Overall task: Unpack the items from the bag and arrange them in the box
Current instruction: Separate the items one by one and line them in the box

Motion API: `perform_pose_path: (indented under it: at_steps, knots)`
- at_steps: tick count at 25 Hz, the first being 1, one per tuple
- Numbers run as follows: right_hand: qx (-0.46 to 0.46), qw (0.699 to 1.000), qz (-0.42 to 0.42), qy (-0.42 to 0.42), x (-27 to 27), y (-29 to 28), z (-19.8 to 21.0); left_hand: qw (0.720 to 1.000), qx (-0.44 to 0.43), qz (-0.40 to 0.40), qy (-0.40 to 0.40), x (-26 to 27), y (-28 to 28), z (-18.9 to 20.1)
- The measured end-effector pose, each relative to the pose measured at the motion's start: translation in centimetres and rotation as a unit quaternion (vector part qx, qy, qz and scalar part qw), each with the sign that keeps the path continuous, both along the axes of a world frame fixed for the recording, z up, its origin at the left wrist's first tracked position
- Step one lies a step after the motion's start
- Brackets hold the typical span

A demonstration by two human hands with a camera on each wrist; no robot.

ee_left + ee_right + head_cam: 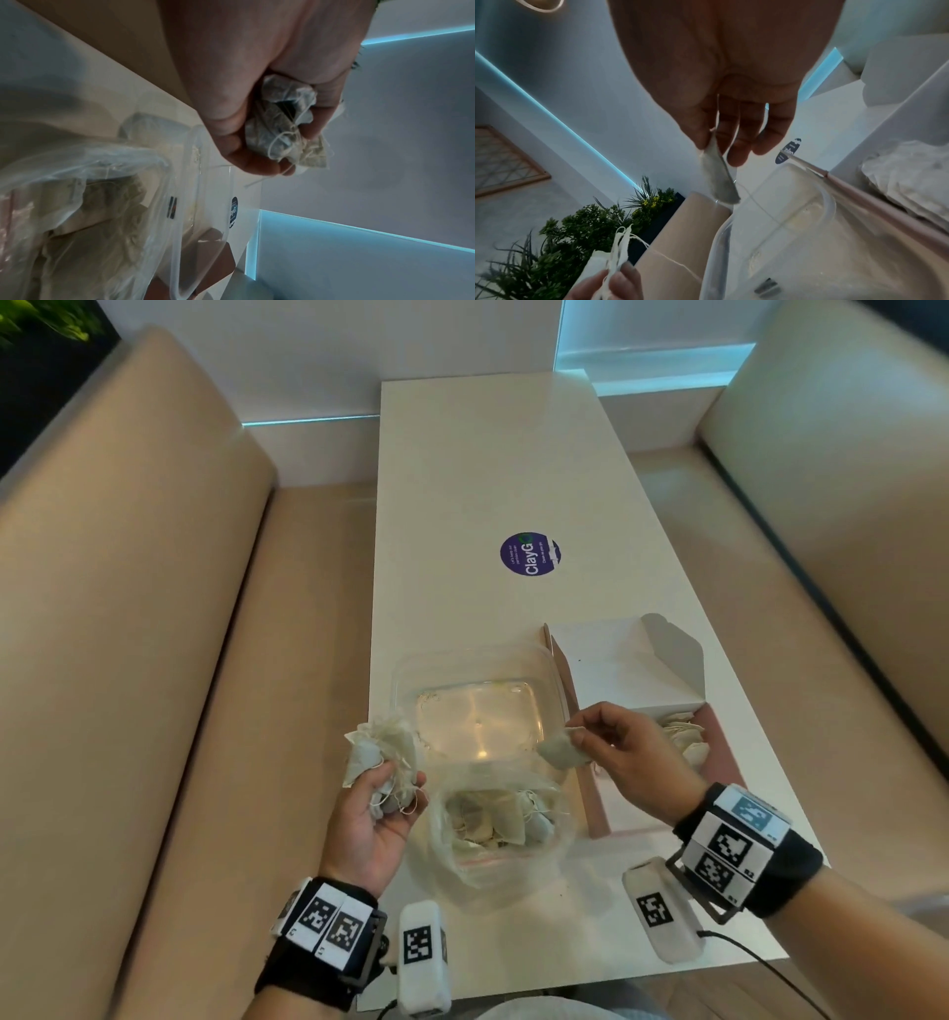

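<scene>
A clear plastic bag (493,839) of tea bags lies open on the white table near me. My left hand (382,806) grips a bunch of tea bags (377,752) with loose strings, left of the bag; the bunch (280,123) fills the fist in the left wrist view. My right hand (590,742) pinches a single tea bag (562,749) between thumb and fingers, held above the gap between the clear container and the box; that tea bag (718,176) hangs down. The white and pink box (719,762) stands open at the right with tea bags (685,737) inside.
An empty clear plastic container (477,706) sits beyond the plastic bag, left of the box. The box's lid (631,660) stands up at the back. A round purple sticker (530,553) lies mid-table. Beige sofas flank the table (488,480) on both sides.
</scene>
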State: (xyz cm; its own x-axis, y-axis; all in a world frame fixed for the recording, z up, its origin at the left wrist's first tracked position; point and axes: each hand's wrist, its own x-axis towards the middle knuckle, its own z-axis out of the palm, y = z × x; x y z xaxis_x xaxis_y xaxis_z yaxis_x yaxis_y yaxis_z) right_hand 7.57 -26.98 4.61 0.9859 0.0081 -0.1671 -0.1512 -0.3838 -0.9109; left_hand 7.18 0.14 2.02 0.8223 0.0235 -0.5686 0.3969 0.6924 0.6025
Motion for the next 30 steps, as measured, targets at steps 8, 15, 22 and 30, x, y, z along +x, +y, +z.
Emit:
perform_pose_path:
  at_steps: [8,15,22,30]
  knots:
    - [0.083,0.977,0.165,0.11,-1.1,3.8,1.9,0.992,0.015,-0.12,0.017,-0.9,-3.2,0.7]
    - [0.139,0.983,0.039,0.111,-0.5,6.2,1.1,0.987,-0.038,-0.156,-0.006,-1.7,-4.7,0.9]
    - [0.124,0.988,0.053,0.079,-0.8,5.0,1.3,0.991,-0.074,-0.109,0.007,-1.0,-4.0,0.5]
    - [0.158,0.98,0.092,0.079,0.1,2.2,1.3,0.995,-0.037,-0.089,0.019,0.2,-3.0,0.3]
